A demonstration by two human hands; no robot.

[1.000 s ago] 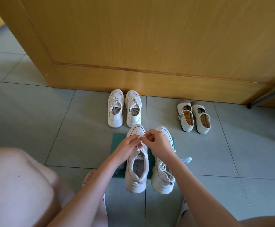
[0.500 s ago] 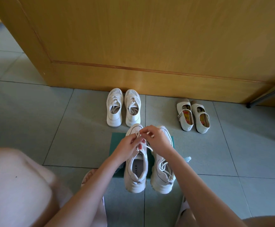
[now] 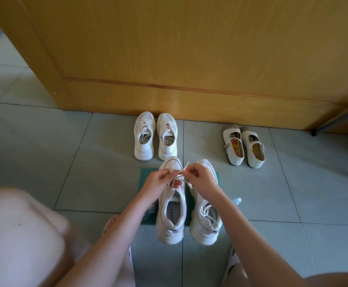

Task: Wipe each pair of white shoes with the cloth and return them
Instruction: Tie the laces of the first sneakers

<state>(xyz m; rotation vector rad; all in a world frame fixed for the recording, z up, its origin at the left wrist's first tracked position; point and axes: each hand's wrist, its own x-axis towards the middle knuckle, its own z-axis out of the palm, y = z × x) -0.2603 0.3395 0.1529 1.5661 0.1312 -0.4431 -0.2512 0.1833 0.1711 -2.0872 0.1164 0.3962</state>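
Two chunky white sneakers stand side by side on a green cloth (image 3: 146, 181) on the floor in front of me: the left sneaker (image 3: 172, 216) and the right sneaker (image 3: 205, 220). Above the left sneaker's tongue, my left hand (image 3: 158, 183) and my right hand (image 3: 200, 179) each pinch a white lace (image 3: 180, 172) of that shoe. Farther back, by the wooden panel, sit a pair of white trainers (image 3: 155, 135) and a pair of small white strap shoes (image 3: 243, 146).
A wooden door panel (image 3: 189, 59) fills the back. A dark metal leg (image 3: 334, 123) stands at the right edge. A small pale bottle tip (image 3: 237, 200) shows behind my right forearm. My bare knees are at lower left and lower right. Grey floor tiles lie all around.
My hands have lifted slightly and drawn apart, pulling the lace ends out over the left sneaker. The shoes have stayed in place.
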